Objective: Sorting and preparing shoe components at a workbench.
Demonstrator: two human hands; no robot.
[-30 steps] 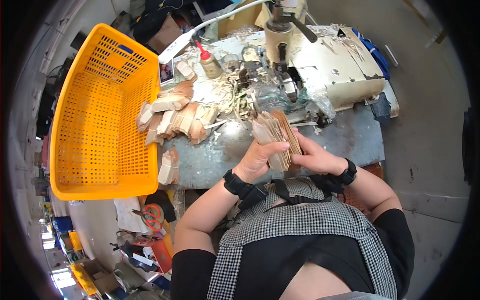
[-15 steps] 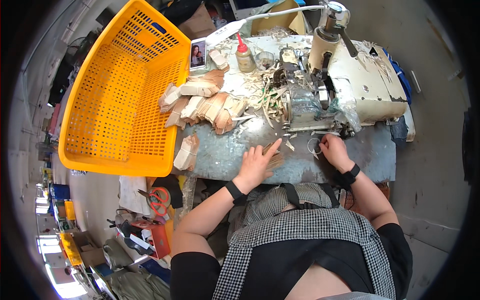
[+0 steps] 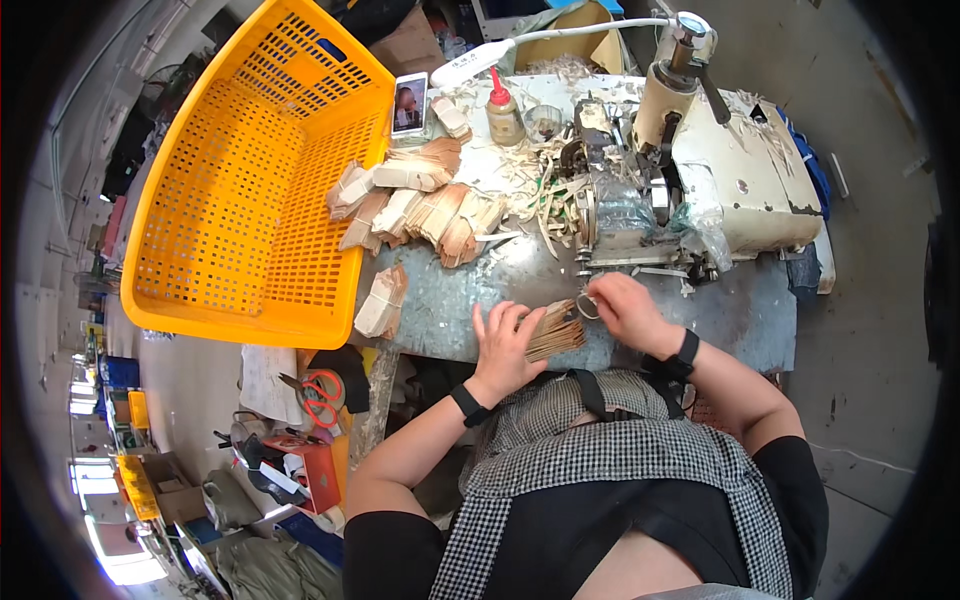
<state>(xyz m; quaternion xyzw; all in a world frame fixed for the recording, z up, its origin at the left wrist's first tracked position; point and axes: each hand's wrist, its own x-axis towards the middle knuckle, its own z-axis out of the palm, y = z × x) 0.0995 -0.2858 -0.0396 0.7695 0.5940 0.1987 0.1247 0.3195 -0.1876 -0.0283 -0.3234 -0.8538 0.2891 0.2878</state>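
Note:
At the front of the metal-topped table, my left hand (image 3: 503,345) is closed on the left end of a stack of thin tan pieces (image 3: 559,334), with their edges facing up. To its right, my right hand (image 3: 630,313) pinches a thin pale band (image 3: 588,307) that hangs as an open loop at the stack's right end. Several banded bundles of similar pieces (image 3: 440,215) lie in a heap beyond my left hand. One separate bundle (image 3: 382,302) sits nearer, left of that hand.
A large yellow basket (image 3: 345,230) stands tilted at the left. Beyond my right hand is a cream machine (image 3: 745,180) with scraps around it. A red-tipped bottle (image 3: 504,118), a phone (image 3: 409,104) and a white lamp (image 3: 472,64) are at the back. Orange-handled scissors (image 3: 322,398) lie lower left.
My right hand has moved left with the band, bringing it to the stack's end. The stack now stands more upright in my left hand, and the view has shifted slightly.

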